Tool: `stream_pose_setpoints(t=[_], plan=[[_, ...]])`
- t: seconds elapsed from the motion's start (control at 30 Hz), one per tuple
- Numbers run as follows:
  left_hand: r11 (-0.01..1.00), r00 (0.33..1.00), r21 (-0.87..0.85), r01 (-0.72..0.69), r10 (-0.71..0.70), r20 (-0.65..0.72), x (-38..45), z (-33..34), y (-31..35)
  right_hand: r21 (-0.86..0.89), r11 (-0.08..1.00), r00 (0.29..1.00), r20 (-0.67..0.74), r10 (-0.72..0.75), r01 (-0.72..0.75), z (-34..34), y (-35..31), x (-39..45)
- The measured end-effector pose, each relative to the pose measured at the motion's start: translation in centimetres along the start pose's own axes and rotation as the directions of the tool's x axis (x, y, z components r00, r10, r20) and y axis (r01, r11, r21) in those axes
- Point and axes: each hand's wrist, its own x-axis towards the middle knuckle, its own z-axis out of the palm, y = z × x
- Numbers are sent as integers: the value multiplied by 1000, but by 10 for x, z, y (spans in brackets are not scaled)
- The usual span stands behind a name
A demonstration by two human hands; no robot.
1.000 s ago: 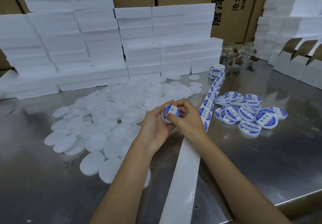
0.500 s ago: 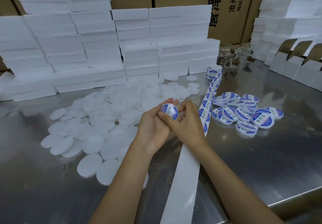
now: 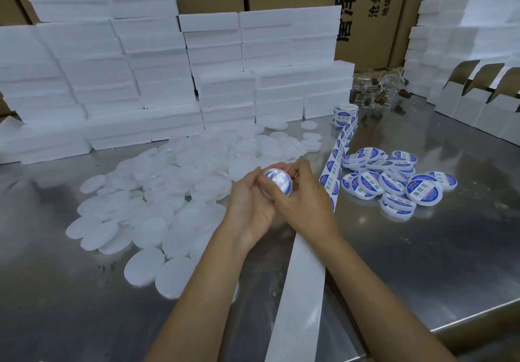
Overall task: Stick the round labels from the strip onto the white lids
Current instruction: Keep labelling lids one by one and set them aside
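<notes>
Left of our hands lie bare white lids (image 3: pixel 157 192). Our left hand (image 3: pixel 250 206) cradles a labelled lid (image 3: pixel 278 180), the right hand (image 3: pixel 306 206) curling its grip round it; the label strip (image 3: pixel 334 161) and finished lids (image 3: pixel 394 181) lie rightward on the worktop (image 3: pixel 422 249).

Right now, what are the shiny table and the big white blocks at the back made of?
The table looks like metal, probably stainless steel: grey, brushed, mirroring the boxes and lids on it. The white blocks look like foam, perhaps polystyrene: matte, with soft, slightly crumbly edges. That is judged by look alone.
</notes>
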Motion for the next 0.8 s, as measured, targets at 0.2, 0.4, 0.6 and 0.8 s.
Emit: stream_pose_setpoints(t=[0.2, 0.4, 0.6, 0.8], plan=[[996, 1000, 90, 2, -2, -2, 0, 2, -2, 18, 998, 998, -34, -54, 54, -3, -4, -3], [999, 1000, 53, 10, -11, 19, -2, 4, -4, 88, 993, 995, -68, -70, 76, -1, -2, -2], [996, 997, 59, -63, 66, -44, 4, 1, -3, 127, 992, 997, 70, 13, -22, 2, 4, -2], [991, 990, -33, -133, 132, -45, 5, -2, -3, 226, 974, 995, 97, -29, 6, 3, 1, -4]])
